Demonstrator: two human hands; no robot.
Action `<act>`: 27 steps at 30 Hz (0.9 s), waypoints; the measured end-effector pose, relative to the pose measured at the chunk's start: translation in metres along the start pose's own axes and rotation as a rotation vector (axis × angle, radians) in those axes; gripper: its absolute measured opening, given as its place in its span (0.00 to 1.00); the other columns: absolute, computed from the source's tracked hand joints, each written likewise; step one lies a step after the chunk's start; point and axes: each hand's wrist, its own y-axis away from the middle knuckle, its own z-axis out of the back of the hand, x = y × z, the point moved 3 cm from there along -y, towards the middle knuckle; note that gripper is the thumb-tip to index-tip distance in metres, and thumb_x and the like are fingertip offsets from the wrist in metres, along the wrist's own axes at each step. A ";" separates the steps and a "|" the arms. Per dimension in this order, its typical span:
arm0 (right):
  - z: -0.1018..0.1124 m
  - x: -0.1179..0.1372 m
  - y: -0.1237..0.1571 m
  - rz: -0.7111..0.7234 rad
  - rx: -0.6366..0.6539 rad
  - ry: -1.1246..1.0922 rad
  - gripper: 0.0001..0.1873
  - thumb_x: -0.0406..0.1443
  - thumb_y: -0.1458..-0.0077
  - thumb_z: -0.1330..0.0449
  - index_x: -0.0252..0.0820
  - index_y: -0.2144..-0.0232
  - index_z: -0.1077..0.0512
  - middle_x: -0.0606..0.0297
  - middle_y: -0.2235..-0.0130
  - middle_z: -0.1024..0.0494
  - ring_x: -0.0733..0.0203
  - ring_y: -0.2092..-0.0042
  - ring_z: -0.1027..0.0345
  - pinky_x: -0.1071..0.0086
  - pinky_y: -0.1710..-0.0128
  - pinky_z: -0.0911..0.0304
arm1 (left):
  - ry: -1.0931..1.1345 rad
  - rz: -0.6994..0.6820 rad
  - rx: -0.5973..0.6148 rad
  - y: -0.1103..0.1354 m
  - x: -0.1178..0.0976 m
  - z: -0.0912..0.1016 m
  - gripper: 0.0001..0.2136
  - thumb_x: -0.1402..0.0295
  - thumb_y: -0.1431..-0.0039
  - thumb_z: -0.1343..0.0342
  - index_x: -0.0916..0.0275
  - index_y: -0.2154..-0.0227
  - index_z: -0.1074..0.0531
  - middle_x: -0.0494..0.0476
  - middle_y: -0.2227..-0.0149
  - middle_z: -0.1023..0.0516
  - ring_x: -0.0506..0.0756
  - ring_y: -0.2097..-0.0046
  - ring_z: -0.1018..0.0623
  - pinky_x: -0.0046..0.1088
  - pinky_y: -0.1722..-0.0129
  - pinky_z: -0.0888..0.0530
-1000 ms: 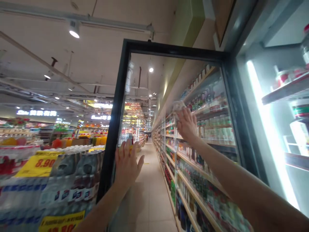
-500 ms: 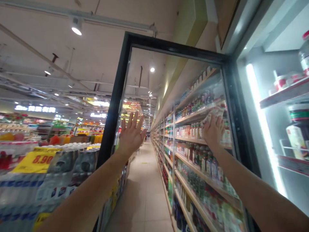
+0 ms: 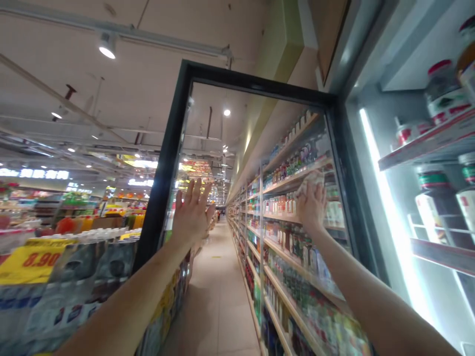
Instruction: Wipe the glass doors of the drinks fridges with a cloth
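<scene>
A glass door [image 3: 260,89] with a black frame stands swung out from a lit refrigerator cabinet. My left hand [image 3: 191,212] lies open against the glass near the door's left edge, fingers spread. On the right half of the pane, my right hand [image 3: 312,205] presses a pale crumpled cloth [image 3: 310,180] to the glass; its fingers lie over the cloth, partly hiding it. Shelves of bottles show through the pane behind both hands.
At right, the cabinet's shelf [image 3: 426,138] carries bottles beside a bright light strip [image 3: 389,207]. Packed drinks with a yellow price sign [image 3: 31,259] stand at left. Beyond the glass, an aisle floor [image 3: 218,296] runs along long shelving.
The whole view has shifted slightly, so the door and both hands appear further left and more of the cabinet shows. My left hand stays on the glass; my right hand still holds the cloth.
</scene>
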 end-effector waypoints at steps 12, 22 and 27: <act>0.013 -0.047 0.015 0.021 0.060 0.072 0.28 0.37 0.43 0.56 0.39 0.41 0.41 0.50 0.37 0.45 0.42 0.35 0.56 0.40 0.43 0.51 | 0.003 0.029 0.011 0.000 -0.002 0.001 0.25 0.60 0.36 0.64 0.61 0.38 0.48 0.62 0.35 0.49 0.62 0.34 0.52 0.50 0.38 0.52; -0.005 0.050 0.079 0.725 0.224 -0.022 0.25 0.36 0.44 0.52 0.50 0.44 0.37 0.62 0.36 0.44 0.52 0.34 0.58 0.52 0.38 0.53 | 0.022 0.028 -0.006 0.001 0.001 -0.002 0.24 0.59 0.36 0.65 0.62 0.39 0.46 0.64 0.36 0.47 0.62 0.34 0.50 0.50 0.38 0.51; 0.013 -0.019 0.025 0.121 0.018 0.029 0.26 0.36 0.43 0.56 0.37 0.43 0.39 0.48 0.38 0.43 0.43 0.36 0.55 0.45 0.42 0.50 | 0.007 0.069 0.012 0.002 -0.003 -0.002 0.24 0.61 0.36 0.62 0.61 0.39 0.47 0.62 0.35 0.49 0.62 0.34 0.50 0.50 0.38 0.51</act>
